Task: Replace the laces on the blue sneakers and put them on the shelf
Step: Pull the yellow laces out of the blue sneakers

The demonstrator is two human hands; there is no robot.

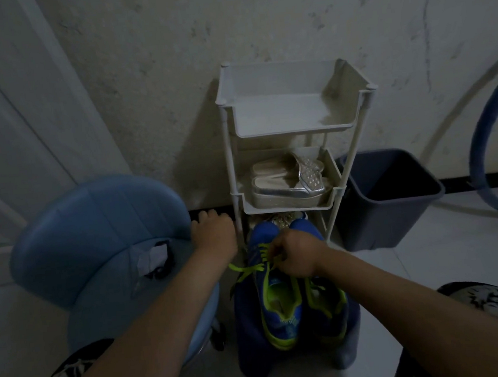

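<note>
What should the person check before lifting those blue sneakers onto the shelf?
1. Laces threaded: ok on the left shoe; the right shoe cannot tell.
2. Laces tied: not ok, loose ends trail off to the left.
3. Right hand gripping the sneakers: ok, closed at the laces.
4. Left hand free: ok, resting closed by the stool.
5. Top tier of the shelf free: ok.
6. Middle tier free: not ok, silver shoes fill it.

Top tier of the shelf (292,114) stands open. Middle tier is filled by silver shoes (289,181). Blue stool (94,233) crowds the left; dark bin (391,199) flanks the right.
</note>
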